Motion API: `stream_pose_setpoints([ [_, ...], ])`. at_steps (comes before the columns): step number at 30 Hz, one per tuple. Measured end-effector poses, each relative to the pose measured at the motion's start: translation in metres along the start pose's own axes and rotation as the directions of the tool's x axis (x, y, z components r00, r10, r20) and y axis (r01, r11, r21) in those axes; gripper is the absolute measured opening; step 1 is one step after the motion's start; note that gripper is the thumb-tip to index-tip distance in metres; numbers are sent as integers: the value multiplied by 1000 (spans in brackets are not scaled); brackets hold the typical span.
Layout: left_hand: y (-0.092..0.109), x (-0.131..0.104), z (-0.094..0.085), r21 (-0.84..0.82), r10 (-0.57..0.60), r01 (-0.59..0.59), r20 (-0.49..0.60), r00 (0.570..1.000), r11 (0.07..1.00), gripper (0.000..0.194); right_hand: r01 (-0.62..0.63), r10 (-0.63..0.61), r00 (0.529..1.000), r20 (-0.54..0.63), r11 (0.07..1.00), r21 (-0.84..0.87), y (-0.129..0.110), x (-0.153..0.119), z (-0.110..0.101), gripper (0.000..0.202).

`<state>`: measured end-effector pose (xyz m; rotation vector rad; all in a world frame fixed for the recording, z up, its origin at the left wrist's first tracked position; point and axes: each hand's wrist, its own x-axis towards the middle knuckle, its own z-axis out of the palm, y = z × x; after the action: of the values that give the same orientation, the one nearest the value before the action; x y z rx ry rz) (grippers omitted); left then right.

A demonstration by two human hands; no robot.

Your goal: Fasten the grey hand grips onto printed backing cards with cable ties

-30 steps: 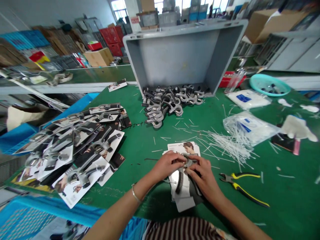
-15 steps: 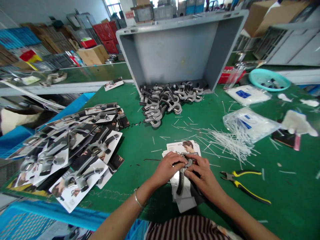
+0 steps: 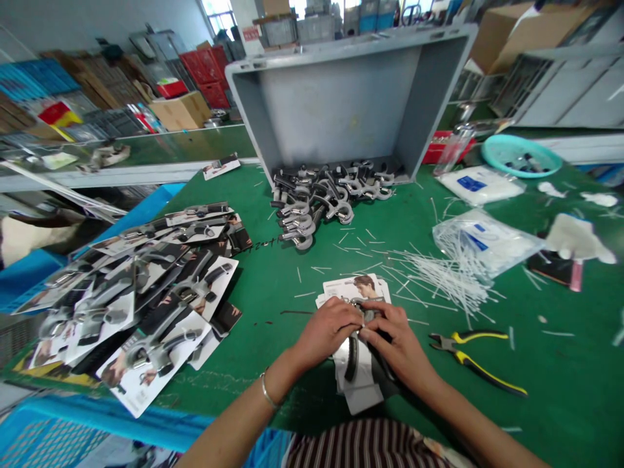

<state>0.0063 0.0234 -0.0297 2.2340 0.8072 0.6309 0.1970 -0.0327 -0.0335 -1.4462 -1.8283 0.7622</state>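
Observation:
A grey and black hand grip exerciser (image 3: 353, 357) lies on a small stack of printed cards (image 3: 363, 398) in front of me. My left hand (image 3: 327, 330) is closed over its upper left side, thumb and index finger pinched together. From the right, my right hand (image 3: 394, 335) grips the exerciser around its spring end, its fingertips meeting those of the left. A tiny white bit, apparently a cable tie (image 3: 363, 326), shows between the fingertips. Most of the tie and the exerciser's upper part are hidden by my fingers.
Loose cable ties (image 3: 451, 279) spill from a clear bag (image 3: 487, 244) at right, above yellow-black pliers (image 3: 475, 361). Carded exercisers (image 3: 151, 351) are piled at left. A grey crate (image 3: 341, 110) on its side holds more loose exercisers (image 3: 322, 195). A blue basket (image 3: 43, 429) sits lower left.
My left fingertips have drawn in a little closer to the right ones at the exerciser's middle. The exerciser and cards stay in place; the view shifts slightly.

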Motion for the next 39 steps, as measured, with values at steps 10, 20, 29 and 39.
stream_pose_setpoints([
  [10, 43, 4, -11, 182, -144, 177, -179, 973, 967, 19, -24, 27, 999, -24, 992, 124, 6, -5, 1, 16],
  [20, 52, -40, 48, 367, 29, -9, -49, 998, 930, 14, -24, 47, 983, -175, 991, 131, 0, 3, 17, 3],
  [29, 66, -67, 2, 412, -271, 455, -431, 861, 790, 53, 168, -134, 975, 175, 966, -197, -13, -39, -15, 13],
  [39, 55, -59, 24, 378, -341, 441, -304, 890, 814, 21, 274, -190, 958, 214, 826, -492, -26, -24, 16, 15],
])
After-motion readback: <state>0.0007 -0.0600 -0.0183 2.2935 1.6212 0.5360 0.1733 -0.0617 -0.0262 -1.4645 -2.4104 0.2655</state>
